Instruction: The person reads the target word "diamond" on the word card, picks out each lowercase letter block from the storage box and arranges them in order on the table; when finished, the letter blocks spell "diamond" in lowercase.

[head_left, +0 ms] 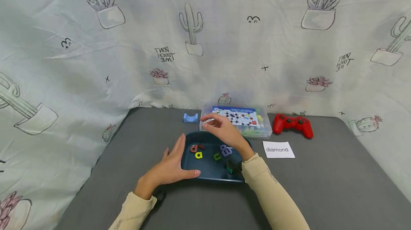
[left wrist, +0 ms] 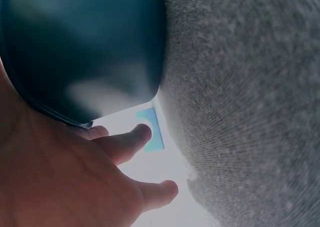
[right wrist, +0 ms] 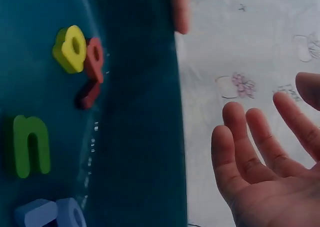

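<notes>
The left hand [head_left: 171,168] is seemingly bracing the tray [head_left: 208,172] with extended fingers; the right hand [head_left: 228,132] is hovering, relaxed, empty, its sleeve [head_left: 257,168] risking scattering letters [right wrist: 22,144] by dipping.

The dark-teal rounded tray [head_left: 208,168] at lower centre looks like smooth, glossy plastic. The grey flat tabletop [head_left: 334,187], lower right, looks rough, matt.

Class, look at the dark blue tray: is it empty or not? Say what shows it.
Not empty: the tray holds a yellow letter and a green n, among others, lying on its floor.
</notes>
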The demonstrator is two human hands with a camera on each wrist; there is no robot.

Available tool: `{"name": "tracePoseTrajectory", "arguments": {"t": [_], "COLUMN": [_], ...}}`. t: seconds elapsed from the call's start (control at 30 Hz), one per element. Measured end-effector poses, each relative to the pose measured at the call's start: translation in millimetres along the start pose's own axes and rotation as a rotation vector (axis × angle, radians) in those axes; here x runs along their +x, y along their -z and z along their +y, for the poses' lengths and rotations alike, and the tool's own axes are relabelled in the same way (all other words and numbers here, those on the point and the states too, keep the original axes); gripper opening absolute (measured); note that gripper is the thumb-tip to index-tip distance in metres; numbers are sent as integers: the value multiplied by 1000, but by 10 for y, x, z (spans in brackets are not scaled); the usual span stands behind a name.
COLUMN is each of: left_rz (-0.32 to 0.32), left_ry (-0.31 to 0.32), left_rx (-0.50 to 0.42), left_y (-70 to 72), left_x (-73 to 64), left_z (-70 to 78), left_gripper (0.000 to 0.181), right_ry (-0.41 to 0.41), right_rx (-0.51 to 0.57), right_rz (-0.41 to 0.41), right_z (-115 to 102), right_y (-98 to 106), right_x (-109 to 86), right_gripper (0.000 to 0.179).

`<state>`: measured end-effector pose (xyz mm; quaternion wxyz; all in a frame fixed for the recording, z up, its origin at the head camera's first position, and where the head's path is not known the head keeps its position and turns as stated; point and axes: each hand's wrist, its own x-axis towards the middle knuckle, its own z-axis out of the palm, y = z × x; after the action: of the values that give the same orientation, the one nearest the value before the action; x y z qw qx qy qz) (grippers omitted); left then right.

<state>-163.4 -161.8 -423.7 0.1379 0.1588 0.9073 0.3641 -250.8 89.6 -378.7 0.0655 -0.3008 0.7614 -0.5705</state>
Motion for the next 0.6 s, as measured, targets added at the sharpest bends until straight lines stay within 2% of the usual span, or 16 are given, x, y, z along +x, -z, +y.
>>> {"name": "tracePoseTrajectory", "arguments": {"t": [0.17,0.3,0.43,0.6], "left_rz": [-7,-3,9,20], "left_ry": [7,-2,-21,-30], "left_rx": [-21,-42,-54,-37], "left_y": [-37,-65,-55,-26], "left_x": [10,-4,9,72], "left_z": [-9,-16,-15,-18], "left_gripper": [130,132,131,133], "right_ry": [-17,-12,-2,0], "right_rx": [12,23,41,11], "right_rz": [-51,-52,-68,-100], "right_z": [110,145,131,154], "right_y": [-70,-107,-105,-77], "right_x": [24,18,17,63], "right_gripper": [34,32,31,31]}}
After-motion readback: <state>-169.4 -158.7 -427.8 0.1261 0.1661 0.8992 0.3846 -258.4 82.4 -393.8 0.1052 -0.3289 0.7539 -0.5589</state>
